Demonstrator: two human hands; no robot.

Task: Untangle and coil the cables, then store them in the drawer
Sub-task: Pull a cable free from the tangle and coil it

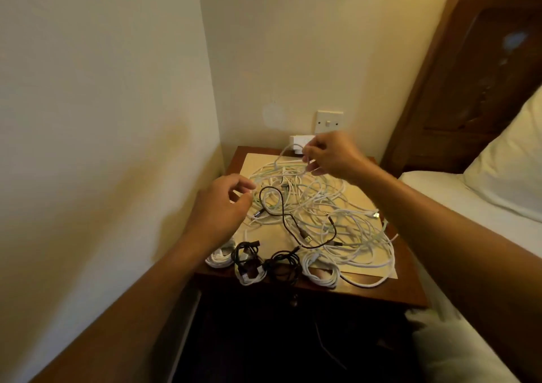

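The right hand [331,156] pinched a white cable strand [280,156] above the far edge of the tangle [316,206], the strand running leftward. The left hand [225,206] hovered nearer, its fingers [240,181] curled and its grip unclear.

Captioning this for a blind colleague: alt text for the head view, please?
A right hand pinches a white cable lifted from a tangle of cables on a bedside table; the left hand hovers beside it. Coiled bundles sit along the near edge.

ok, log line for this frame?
stage: untangling | right hand: pinches white cable above tangle | left hand: at tangle edge, grip unclear | coiled bundles: nightstand front edge
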